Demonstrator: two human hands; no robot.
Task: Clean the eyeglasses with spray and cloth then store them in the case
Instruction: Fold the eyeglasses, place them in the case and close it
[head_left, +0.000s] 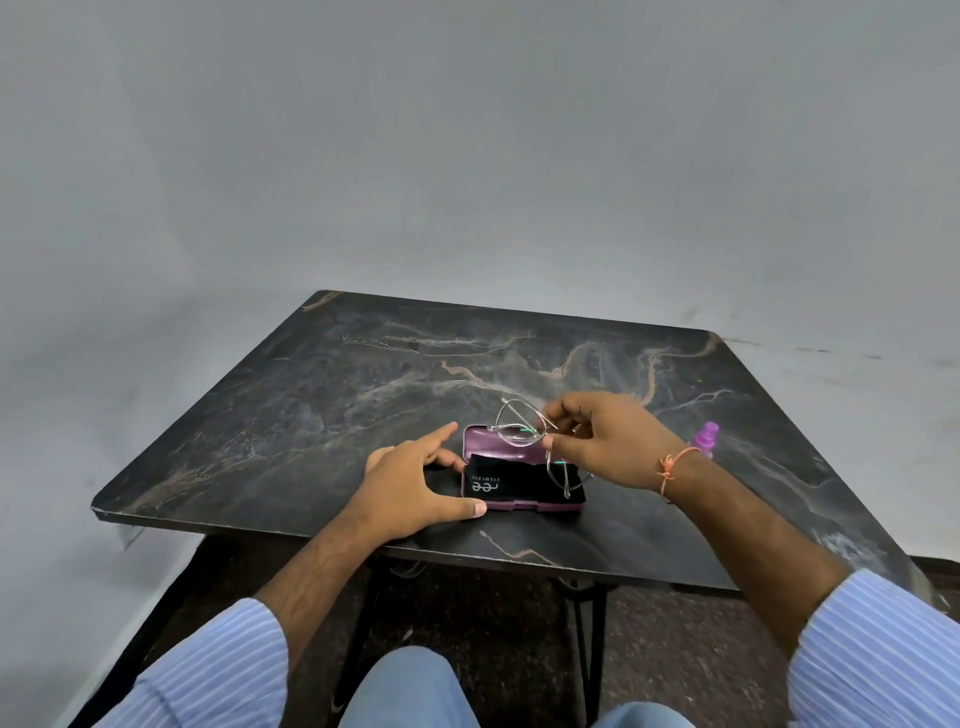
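Now the right hand (602, 436) pinches the glasses (524, 431) just above the open purple case (478, 434) on the bench (311, 395); the open left hand (415, 483) steadies the case; whether they go in or come out, I cannot tell

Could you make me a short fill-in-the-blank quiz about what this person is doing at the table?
1. The eyeglasses are held in the ____ hand.
2. The black cloth lies inside the open ____.
3. The left hand rests at the case's ____ end.
4. On the marbled table, the spray bottle's cap is ____ in colour.

Missing words: right; case; left; purple
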